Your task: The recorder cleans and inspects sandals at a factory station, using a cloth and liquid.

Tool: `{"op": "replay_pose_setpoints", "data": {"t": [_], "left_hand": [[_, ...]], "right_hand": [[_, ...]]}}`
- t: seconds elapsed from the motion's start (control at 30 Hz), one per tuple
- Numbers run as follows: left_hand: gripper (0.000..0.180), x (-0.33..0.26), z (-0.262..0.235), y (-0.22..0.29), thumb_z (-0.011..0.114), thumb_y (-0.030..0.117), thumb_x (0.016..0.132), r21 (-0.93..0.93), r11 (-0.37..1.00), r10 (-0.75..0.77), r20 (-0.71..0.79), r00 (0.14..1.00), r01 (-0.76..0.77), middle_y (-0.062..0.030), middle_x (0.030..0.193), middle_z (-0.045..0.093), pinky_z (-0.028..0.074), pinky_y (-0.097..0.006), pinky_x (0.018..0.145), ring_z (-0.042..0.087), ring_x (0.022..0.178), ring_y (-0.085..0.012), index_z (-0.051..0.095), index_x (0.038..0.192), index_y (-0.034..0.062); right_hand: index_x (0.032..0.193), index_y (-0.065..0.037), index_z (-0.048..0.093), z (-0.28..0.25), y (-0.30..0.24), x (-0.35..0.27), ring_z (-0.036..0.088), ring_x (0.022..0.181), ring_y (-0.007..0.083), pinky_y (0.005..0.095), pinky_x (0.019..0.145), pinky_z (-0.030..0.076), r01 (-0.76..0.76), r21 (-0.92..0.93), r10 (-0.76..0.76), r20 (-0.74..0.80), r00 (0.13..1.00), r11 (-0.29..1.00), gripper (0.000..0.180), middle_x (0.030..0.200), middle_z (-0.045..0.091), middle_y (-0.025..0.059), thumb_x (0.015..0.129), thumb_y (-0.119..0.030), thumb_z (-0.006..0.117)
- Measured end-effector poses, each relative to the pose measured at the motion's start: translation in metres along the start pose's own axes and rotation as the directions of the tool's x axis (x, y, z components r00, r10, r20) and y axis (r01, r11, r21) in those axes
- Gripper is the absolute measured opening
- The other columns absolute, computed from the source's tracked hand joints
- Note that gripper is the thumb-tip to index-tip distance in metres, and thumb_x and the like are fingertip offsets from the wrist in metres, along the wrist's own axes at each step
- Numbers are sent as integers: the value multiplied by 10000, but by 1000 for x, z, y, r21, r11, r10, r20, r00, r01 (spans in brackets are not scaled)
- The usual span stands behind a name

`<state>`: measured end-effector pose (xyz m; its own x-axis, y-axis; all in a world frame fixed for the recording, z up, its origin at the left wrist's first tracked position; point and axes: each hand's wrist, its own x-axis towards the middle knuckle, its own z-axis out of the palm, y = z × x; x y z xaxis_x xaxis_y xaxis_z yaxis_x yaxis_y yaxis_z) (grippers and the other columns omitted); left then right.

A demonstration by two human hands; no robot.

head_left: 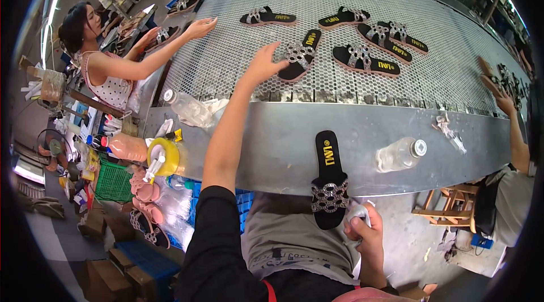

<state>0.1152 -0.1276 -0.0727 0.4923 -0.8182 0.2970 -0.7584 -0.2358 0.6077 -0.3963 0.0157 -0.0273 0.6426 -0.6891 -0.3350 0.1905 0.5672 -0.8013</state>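
Observation:
My left hand (pixel 263 65) reaches out over the perforated metal surface, fingers apart, holding nothing. Its fingertips are at the near side of a black slide sandal (pixel 299 53) with a jewelled cut-out strap; whether they touch it, I cannot tell. Close to my body, my right hand (pixel 367 233) is closed around a crumpled whitish cloth (pixel 358 216). Beside that hand, another black jewelled sandal (pixel 327 157) lies with its heel on the grey metal ledge (pixel 272 149) and its strap end over the front edge. Several matching sandals (pixel 365 59) are spread across the perforated surface (pixel 226 47).
Clear plastic bottles stand or lie on the ledge, one right (pixel 401 154) and one left (pixel 188 109). Yellow tape (pixel 164 157) and a pinkish bottle (pixel 126 146) are at left. A co-worker (pixel 113 69) reaches in from the left; another person's arm (pixel 514 132) shows at right.

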Motion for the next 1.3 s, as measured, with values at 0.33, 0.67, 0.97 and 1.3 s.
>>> {"op": "replay_pose_setpoints", "data": {"t": [0.33,0.67,0.97,1.3], "left_hand": [[866,10,24,32,746,533,822,293,921,156,330,931,-258,-150,1625,366,208,-649,1226,367,1498,-315,409,1572,261],[349,26,-21,87,693,327,868,-207,935,314,103,944,-288,-89,945,424,452,-339,835,511,885,-237,772,1193,229],[363,8,-49,124,624,303,919,-247,924,326,104,940,-293,-40,927,394,401,-307,805,457,862,-179,766,1243,224],[410,-103,-83,139,734,239,829,-59,951,304,-18,952,-305,-125,987,466,486,-370,807,547,918,-264,751,1237,197]], "right_hand": [[1007,-49,564,8,-2,-13,371,495,65,237,446,253,40,-24,-39,54,998,999,193,709,583,91,962,-187,691],[969,-43,548,2,2,-32,376,511,75,245,446,259,61,-36,-61,4,998,997,196,695,556,86,960,-187,681],[983,-43,558,9,2,-40,366,504,77,253,448,250,67,-35,-64,60,996,997,192,692,559,88,959,-190,678],[1013,-51,549,2,11,-45,367,511,49,238,449,256,132,-138,-135,-11,991,982,165,749,597,73,975,-149,676]]}}
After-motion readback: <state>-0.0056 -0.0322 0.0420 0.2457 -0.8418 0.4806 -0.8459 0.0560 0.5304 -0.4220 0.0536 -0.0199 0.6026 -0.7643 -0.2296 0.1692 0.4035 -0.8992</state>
